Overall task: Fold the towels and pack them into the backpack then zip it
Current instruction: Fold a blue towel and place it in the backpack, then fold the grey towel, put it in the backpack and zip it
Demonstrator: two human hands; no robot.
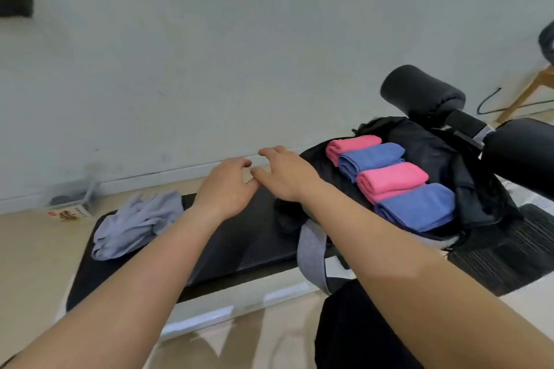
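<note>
An open black backpack [425, 141] lies at the right end of a black padded bench [239, 237]. Inside it sit folded towels in a row: a pink towel [350, 142], a blue towel [371, 159], a second pink towel [392, 180] and a second blue towel [419, 207]. A crumpled grey towel [135, 222] lies on the bench's left end. My left hand [227, 189] and my right hand [284, 174] hover side by side above the bench, just left of the backpack, fingers loosely curved and holding nothing.
Black foam rollers [419, 93] of the bench frame stick up behind the backpack. A grey strap [311, 252] hangs over the bench's front edge. A clear plastic box [72, 198] sits on the floor by the wall. A wooden chair leg [524, 93] shows at the far right.
</note>
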